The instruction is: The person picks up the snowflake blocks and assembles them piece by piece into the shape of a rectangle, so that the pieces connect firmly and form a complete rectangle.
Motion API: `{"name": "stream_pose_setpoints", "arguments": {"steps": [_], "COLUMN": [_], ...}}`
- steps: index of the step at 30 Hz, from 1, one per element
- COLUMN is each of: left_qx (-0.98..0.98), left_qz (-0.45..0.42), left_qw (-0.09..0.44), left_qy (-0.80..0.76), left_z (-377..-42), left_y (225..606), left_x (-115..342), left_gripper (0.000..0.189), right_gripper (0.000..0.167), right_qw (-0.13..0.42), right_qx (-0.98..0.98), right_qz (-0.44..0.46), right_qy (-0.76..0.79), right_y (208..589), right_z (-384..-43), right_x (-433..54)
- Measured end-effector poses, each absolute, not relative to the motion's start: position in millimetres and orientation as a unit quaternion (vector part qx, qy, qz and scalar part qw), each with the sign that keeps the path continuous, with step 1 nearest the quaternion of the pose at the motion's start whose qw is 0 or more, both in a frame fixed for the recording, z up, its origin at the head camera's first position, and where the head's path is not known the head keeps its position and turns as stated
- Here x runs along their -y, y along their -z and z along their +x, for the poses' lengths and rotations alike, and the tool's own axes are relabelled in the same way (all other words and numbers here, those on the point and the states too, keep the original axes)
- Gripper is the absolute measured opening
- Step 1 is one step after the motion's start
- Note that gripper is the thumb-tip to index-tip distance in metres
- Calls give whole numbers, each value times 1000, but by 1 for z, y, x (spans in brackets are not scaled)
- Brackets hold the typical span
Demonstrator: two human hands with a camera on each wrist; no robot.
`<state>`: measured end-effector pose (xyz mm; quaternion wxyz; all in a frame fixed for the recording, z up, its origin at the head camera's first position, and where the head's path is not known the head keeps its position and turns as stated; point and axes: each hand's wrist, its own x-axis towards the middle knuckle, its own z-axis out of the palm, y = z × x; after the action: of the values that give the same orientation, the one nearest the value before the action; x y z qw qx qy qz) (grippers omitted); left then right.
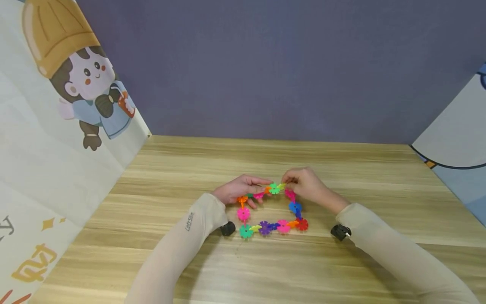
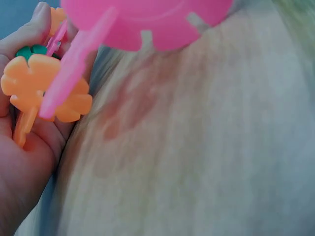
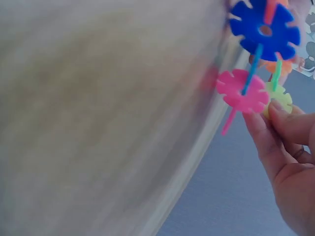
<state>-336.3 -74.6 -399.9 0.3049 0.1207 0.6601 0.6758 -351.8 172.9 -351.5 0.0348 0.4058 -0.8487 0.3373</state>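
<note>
A chain of colourful interlocking plastic snowflake discs forms a rough rectangle in the head view. Its near side, with the purple disc (image 1: 264, 228) and red disc (image 1: 302, 224), hangs or lies toward the person. My left hand (image 1: 237, 189) holds the far left stretch, thumb on one side and fingers on the other. An orange disc (image 2: 42, 86) lies against that palm in the left wrist view. At the far right corner my right hand (image 1: 306, 185) pinches a yellow-green disc (image 3: 280, 100) between thumb and fingers. Beside those fingertips is a pink disc (image 3: 242, 90), and a blue disc (image 3: 266, 29) joins it.
All of this is over a wood-grain table (image 1: 182, 169). A dark blue-grey panel (image 1: 265, 71) rises behind the table's far edge. On the left stands a white printed wall sheet (image 1: 34, 139) with a cartoon figure. Black wrist cameras (image 1: 341, 232) sit under both wrists.
</note>
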Motion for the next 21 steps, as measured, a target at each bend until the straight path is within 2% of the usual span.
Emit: {"name": "stream_pose_setpoints", "arguments": {"steps": [12, 21], "left_qx": [-665, -662], "left_qz": [110, 119], "left_qw": [301, 317], "left_qy": [-675, -669], "left_z": [-337, -339], "left_y": [401, 407], "left_x": [72, 68], "left_gripper": [43, 44], "right_gripper": [15, 14], "right_qw": [8, -45], "right_qx": [864, 861], "right_qz": [385, 383], "right_qy": [-326, -331], "right_y": [353, 357], "right_z": [-356, -362], "right_x": [-173, -184]}}
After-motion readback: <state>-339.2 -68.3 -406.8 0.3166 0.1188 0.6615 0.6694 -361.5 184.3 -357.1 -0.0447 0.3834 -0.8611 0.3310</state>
